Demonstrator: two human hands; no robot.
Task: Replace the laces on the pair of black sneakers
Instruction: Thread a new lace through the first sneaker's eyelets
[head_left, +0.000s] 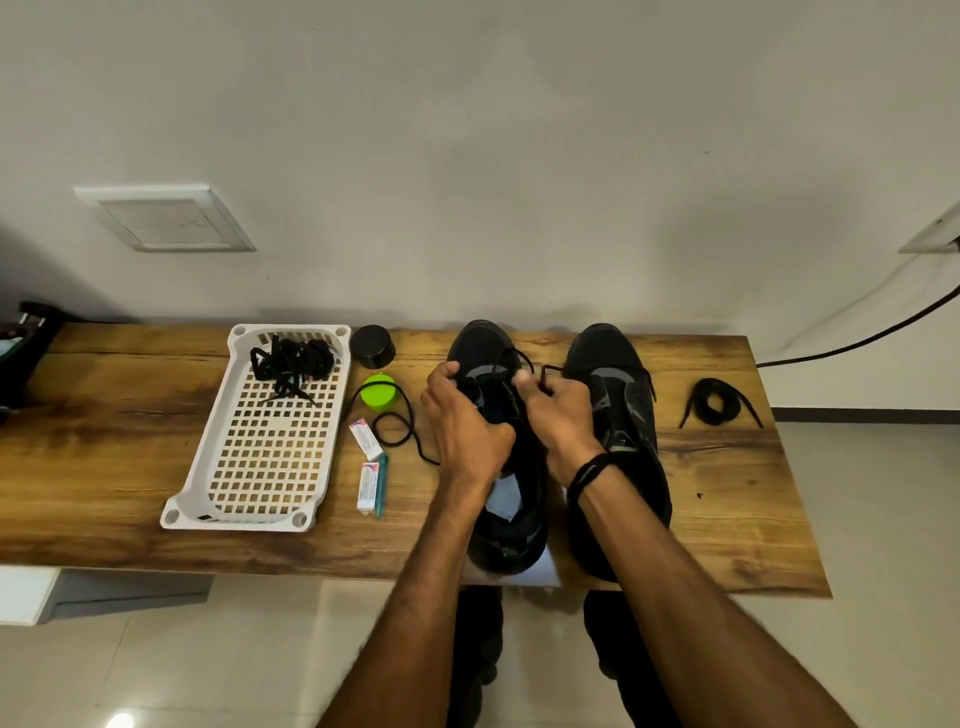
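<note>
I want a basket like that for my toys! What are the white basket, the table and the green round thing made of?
The white basket looks like moulded plastic: smooth, faintly shiny, with an even grid of square holes. The table looks like wood, brown with dark grain streaks, though it could be printed laminate. The green round thing seems plastic too: bright, smooth, even colour.

Legible text: none | upper white packet on counter: red-and-blue printed label, characters too small to read | lower white packet: same print, unreadable | sneakers: grey side marks, no readable brand | wall plate: faint marks, blurred, unreadable
</note>
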